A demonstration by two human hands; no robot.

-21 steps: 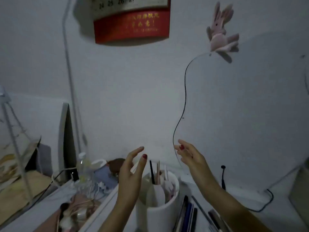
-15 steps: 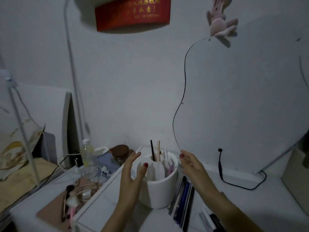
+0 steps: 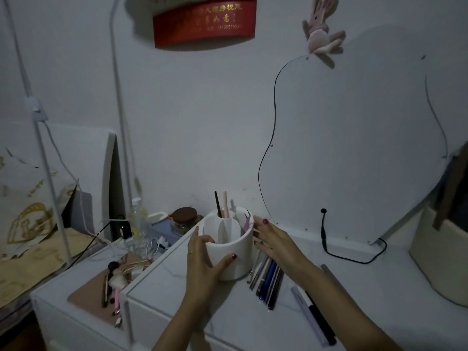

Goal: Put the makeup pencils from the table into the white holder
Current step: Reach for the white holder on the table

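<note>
**Holder in hand, pencils still on the table**

Nearest me, at the front right of the white marble-look table (image 3: 379,287), I see two loose sticks, a lilac pen (image 3: 307,316) and a black pencil (image 3: 320,317), lying side by side and well apart from the holder. Just past them, a bundle of makeup pencils (image 3: 269,281) lies flat, touching or nearly touching the holder's right base: slim, glossy barrels in black, dark blue and grey. I judge none of these loaded yet, so most of the job remains.

My left hand (image 3: 202,259) wraps the near wall of the white holder (image 3: 229,252), thumb curled across the front, fingers round the left side. My right hand (image 3: 274,243) lies with fingers extended against the holder's right wall; it pinches nothing. I read this as steadying or turning the holder before picking anything up.

The holder is a smooth matte cylinder, upright, with curved white dividers inside. Its far compartments already carry a dark stick (image 3: 217,207), a pale pink stick (image 3: 225,206) and something pink-tipped; the near compartment looks empty.

Beyond, a brown-lidded glass jar (image 3: 184,220) sits left of the holder, and a frameless wavy mirror (image 3: 354,148) leans against the wall with a pink plush rabbit (image 3: 320,29) above it.
</note>
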